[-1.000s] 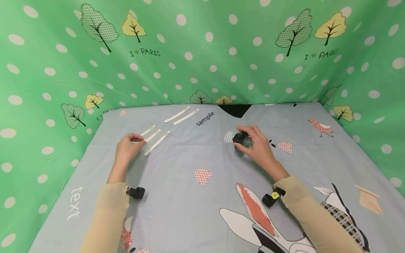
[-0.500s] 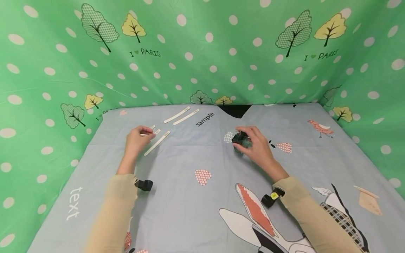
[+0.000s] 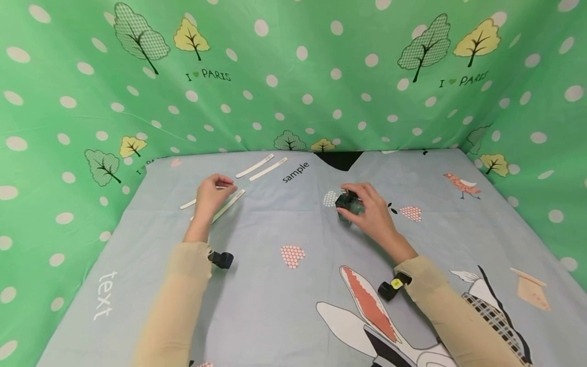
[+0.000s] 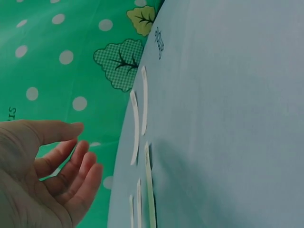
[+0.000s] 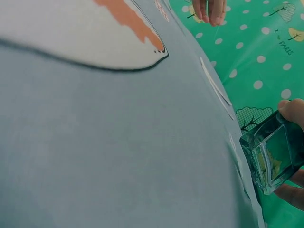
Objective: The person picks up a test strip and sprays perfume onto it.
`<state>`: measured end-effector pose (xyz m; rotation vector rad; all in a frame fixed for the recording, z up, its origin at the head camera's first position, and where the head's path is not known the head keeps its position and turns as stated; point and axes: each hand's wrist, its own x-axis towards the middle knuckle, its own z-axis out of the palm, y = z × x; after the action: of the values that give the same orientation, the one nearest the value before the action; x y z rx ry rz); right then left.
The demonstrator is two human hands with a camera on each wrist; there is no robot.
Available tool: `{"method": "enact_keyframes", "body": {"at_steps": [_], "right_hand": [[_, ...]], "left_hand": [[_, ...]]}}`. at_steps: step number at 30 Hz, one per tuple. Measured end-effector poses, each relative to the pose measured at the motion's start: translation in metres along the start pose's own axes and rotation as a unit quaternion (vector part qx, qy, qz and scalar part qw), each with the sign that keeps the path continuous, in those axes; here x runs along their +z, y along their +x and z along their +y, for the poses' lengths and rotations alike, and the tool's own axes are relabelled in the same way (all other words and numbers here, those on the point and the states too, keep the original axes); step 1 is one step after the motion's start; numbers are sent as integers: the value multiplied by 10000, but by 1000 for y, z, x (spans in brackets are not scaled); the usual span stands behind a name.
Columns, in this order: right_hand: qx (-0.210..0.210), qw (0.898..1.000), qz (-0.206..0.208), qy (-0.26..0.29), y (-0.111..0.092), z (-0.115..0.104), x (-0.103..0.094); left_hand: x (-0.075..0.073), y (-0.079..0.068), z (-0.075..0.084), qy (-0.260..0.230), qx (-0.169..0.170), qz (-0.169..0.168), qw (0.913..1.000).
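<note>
My left hand (image 3: pixel 213 196) hovers over the near group of narrow white paper strips (image 3: pixel 228 206), fingers loosely bent and the thumb tip close to the index finger. The left wrist view shows no strip standing out from this hand (image 4: pixel 61 175). Two more strips (image 3: pixel 268 169) lie beyond it, side by side. With thumb and fingers on opposite sides, my right hand (image 3: pixel 373 209) grips a square glass perfume bottle (image 3: pixel 350 202). Its clear, thick glass (image 5: pixel 273 156) has a dark green tint in the right wrist view; the fingers cover part of it.
Under everything is a grey-blue printed cloth (image 3: pixel 257 306). A green dotted curtain (image 3: pixel 293 76) rises behind the far edge and along both sides. Black wrist cameras (image 3: pixel 222 260) sit at the sleeve cuffs.
My left hand has moved away and to the right across the near strips, uncovering the lower ends of those on the left. The right hand and the perfume bottle have stayed in place.
</note>
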<state>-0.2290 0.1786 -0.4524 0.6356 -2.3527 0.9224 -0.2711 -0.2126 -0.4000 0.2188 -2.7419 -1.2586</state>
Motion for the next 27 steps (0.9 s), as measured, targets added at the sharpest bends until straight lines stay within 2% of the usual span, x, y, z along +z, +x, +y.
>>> {"method": "enact_keyframes", "body": {"at_steps": [5,17,27], "right_hand": [[33,10000,-38,1,-1,0,1],[41,10000,-23,26,0,-1,1],[104,9999,-39,80,-1,0,2]], "left_hand": [[10,3,3,-234,116,52,9996],[29,17,4,-518,-13,57,9986],[44,30,-7,-582,-195,160,9980]]}}
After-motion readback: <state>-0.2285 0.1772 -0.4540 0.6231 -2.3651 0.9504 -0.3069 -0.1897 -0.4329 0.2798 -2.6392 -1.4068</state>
